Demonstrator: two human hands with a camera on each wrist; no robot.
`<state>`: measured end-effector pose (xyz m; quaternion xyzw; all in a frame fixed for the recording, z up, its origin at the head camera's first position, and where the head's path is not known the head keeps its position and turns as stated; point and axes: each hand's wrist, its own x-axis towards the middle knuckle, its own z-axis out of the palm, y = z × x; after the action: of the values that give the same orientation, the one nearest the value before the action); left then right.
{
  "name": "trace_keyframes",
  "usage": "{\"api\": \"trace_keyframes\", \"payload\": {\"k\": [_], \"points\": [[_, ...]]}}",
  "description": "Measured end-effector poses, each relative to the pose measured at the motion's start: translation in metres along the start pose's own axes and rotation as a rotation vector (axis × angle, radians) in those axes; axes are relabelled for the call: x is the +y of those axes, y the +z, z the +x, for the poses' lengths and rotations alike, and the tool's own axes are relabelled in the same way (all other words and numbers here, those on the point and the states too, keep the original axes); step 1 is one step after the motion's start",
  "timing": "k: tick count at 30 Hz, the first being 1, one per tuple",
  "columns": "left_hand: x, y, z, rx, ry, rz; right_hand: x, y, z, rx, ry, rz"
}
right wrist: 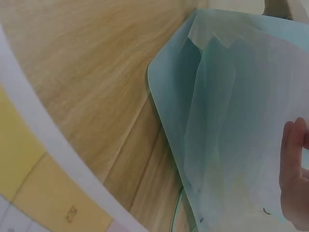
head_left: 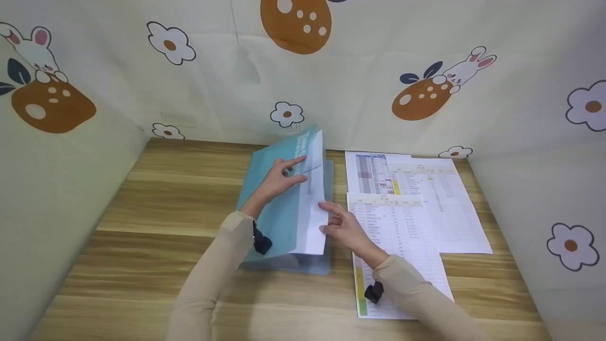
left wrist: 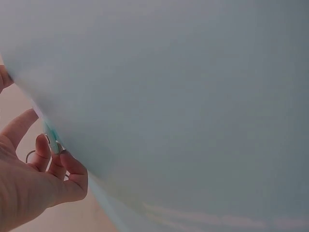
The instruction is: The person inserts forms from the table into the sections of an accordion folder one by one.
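A teal folder (head_left: 274, 194) stands partly open on the table, its cover raised and a white sheet (head_left: 315, 218) showing along its right side. My left hand (head_left: 279, 177) reaches over the cover, index finger and thumb at the border with the sheet. In the left wrist view, the left hand (left wrist: 43, 174) has its fingers curled at the folder's edge, around a small teal piece. My right hand (head_left: 348, 229) pinches the sheet's right edge between thumb and fingers. In the right wrist view, the right hand (right wrist: 297, 174) shows straight fingers against the whitish surface, beside the folder's open pocket (right wrist: 212, 106).
Several printed table sheets (head_left: 393, 251) overlap on the wooden table (head_left: 156, 227), right of the folder and under the right forearm. A patterned cloth (head_left: 218, 99) hangs behind the table and at both sides. A thin green cord (right wrist: 176, 210) lies by the folder's edge.
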<state>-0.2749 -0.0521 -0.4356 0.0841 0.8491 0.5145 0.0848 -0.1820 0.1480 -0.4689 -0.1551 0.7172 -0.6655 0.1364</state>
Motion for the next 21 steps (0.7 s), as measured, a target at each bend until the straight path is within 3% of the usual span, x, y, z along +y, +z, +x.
{"api": "trace_keyframes", "payload": {"k": [7,17,21], "points": [[0.000,0.001,-0.001,0.002,0.002,-0.001,-0.032,0.012,-0.004,0.061,-0.100,-0.236],[0.000,0.001,-0.001,0.002,-0.002,0.012,-0.042,0.023,-0.001,0.046,-0.184,-0.363],[0.001,0.002,-0.001,0.006,0.013,0.005,-0.042,0.025,0.001,0.065,-0.176,-0.340]]}}
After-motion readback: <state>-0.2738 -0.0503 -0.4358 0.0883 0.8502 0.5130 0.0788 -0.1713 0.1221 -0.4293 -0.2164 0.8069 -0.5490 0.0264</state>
